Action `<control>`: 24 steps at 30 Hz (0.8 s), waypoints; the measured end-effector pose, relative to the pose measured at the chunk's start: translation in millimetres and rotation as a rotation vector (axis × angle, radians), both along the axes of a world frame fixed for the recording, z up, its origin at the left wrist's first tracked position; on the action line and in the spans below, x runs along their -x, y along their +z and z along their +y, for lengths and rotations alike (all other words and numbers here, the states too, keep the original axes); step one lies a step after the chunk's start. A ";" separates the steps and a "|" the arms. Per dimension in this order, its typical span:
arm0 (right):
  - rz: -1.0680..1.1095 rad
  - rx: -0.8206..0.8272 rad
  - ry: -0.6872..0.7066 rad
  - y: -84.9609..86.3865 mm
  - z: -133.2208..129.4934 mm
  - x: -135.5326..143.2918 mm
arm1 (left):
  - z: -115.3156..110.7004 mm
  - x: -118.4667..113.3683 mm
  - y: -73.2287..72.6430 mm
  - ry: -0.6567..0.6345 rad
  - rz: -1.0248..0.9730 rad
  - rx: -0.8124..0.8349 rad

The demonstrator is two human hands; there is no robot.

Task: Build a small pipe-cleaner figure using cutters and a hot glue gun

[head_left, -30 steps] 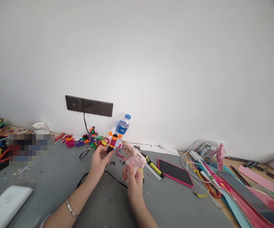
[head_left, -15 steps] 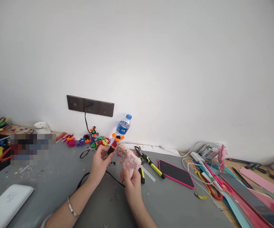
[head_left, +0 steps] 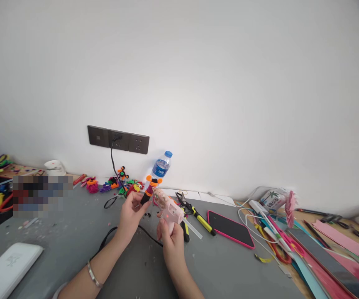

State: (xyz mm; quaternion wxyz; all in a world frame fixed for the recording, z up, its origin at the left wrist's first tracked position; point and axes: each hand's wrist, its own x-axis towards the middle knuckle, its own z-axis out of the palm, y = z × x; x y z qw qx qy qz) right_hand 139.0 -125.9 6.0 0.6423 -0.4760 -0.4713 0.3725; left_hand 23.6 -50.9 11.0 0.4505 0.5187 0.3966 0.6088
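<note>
Between the fingertips of my left hand (head_left: 131, 214) is a small fuzzy figure (head_left: 150, 190) in black, dark red and orange, held upright by its black lower part. My right hand (head_left: 171, 238) is wrapped round the handle of a pale pink glue gun (head_left: 172, 211). A translucent glue stick (head_left: 193, 229) pokes out of the gun's back end. The gun's front end points up and left, close against the figure; whether its tip touches cannot be made out. Just behind the gun lie black-and-yellow pliers (head_left: 198, 216).
A water bottle (head_left: 161, 166) stands by the wall, with several fuzzy figures (head_left: 134, 187) to its left. To the right lie a pink-cased phone (head_left: 230, 229), cables and coloured paper (head_left: 338, 236). A white power bank (head_left: 9, 270) sits front left. A black cord hangs from the wall socket (head_left: 118, 139).
</note>
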 end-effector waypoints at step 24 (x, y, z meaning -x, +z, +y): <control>0.053 -0.058 -0.101 1.1 2.7 -4.1 | 0.5 3.4 1.1 0.007 -0.038 0.019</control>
